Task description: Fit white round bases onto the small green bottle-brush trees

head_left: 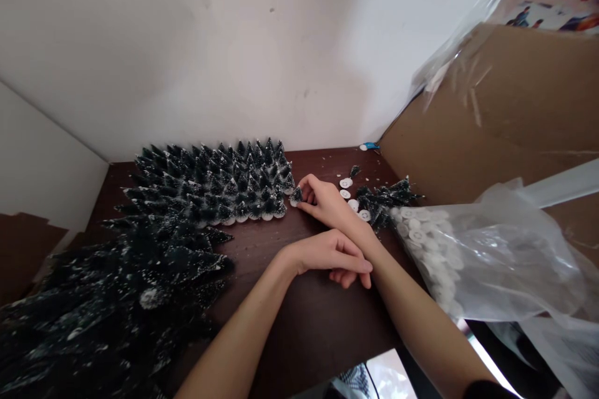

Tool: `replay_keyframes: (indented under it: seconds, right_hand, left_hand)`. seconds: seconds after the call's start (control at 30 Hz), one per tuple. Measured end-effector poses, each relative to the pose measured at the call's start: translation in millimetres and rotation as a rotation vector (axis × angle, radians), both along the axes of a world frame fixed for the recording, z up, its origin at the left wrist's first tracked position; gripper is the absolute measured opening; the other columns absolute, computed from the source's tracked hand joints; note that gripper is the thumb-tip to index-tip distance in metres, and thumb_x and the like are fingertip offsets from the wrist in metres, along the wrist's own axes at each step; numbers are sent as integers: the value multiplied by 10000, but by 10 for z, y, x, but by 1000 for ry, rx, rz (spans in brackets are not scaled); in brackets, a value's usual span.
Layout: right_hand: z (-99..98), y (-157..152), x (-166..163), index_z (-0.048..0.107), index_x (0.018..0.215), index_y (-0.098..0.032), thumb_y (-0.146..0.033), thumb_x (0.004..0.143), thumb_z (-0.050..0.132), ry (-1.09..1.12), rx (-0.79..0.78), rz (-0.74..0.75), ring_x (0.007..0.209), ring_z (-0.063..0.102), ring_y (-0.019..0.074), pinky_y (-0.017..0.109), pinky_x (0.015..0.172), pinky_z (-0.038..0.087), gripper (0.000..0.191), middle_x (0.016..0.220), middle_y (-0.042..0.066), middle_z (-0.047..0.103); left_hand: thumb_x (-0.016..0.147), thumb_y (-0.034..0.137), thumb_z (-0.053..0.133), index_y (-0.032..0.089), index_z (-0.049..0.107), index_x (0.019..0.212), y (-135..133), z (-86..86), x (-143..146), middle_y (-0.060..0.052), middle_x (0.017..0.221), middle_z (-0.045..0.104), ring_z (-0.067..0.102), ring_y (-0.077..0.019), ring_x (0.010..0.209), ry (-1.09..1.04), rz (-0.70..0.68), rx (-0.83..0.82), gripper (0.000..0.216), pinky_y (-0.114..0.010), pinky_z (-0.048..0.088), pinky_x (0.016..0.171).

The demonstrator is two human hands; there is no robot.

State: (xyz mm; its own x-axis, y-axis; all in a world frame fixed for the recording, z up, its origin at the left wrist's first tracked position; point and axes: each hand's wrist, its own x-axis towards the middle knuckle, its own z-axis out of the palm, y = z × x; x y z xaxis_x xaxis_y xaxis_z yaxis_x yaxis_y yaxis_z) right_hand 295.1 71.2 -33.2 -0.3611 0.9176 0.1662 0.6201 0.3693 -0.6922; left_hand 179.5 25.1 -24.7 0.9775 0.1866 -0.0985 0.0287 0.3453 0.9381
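Note:
My right hand (322, 199) reaches to the right end of the standing rows and pinches a small frosted miniature Christmas tree (296, 196) by its side, its white base low against the table. Rows of upright miniature trees (224, 181) on white bases stand just left of it. My left hand (334, 255) hangs beneath the right forearm, fingers loosely bent and apart, with nothing visible in it. Right of my right hand lie several loose white round bases (345, 194) and a small group of trees (386, 196) on their sides.
A big heap of loose dark trees (126, 287) covers the left of the brown table (271, 249). On the right, a clear plastic bag (505, 255) holds many white bases before a large cardboard box (491, 106). A white wall (234, 56) closes off the back.

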Motion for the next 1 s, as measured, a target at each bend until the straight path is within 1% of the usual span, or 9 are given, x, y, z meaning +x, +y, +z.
replay_keyframes:
  seconds: [0.2,0.43,0.8,1.0]
  right_hand:
    - [-29,5,-32,487,963,-229,-75,764,688,59,-21,-13,688,606,153,282,664,482,322,784,-20,630]
    - [14,-11,-54,478,936,-229,-84,763,675,114,-53,11,689,616,139,275,665,490,299,828,-10,654]
    - [58,-27,-56,501,907,-224,-88,773,672,64,-13,27,736,630,155,287,694,485,256,867,3,659]
    - [27,-27,-45,503,934,-221,-86,788,664,58,-1,32,734,623,153,290,697,479,256,884,9,664]
  left_hand:
    - [810,509,733,152,761,738,-5,2,6,13,522,578,465,-76,485,34,7,1,365,-203,330,472]
    - [819,493,724,152,764,755,-9,-12,11,16,530,582,459,-70,484,12,9,4,350,-199,336,478]
    - [802,519,734,154,768,752,-6,-14,9,14,530,582,462,-74,487,11,12,5,370,-199,341,478]
    - [836,457,715,153,765,757,-8,-25,15,20,534,585,462,-68,484,-8,10,-6,318,-200,342,485]
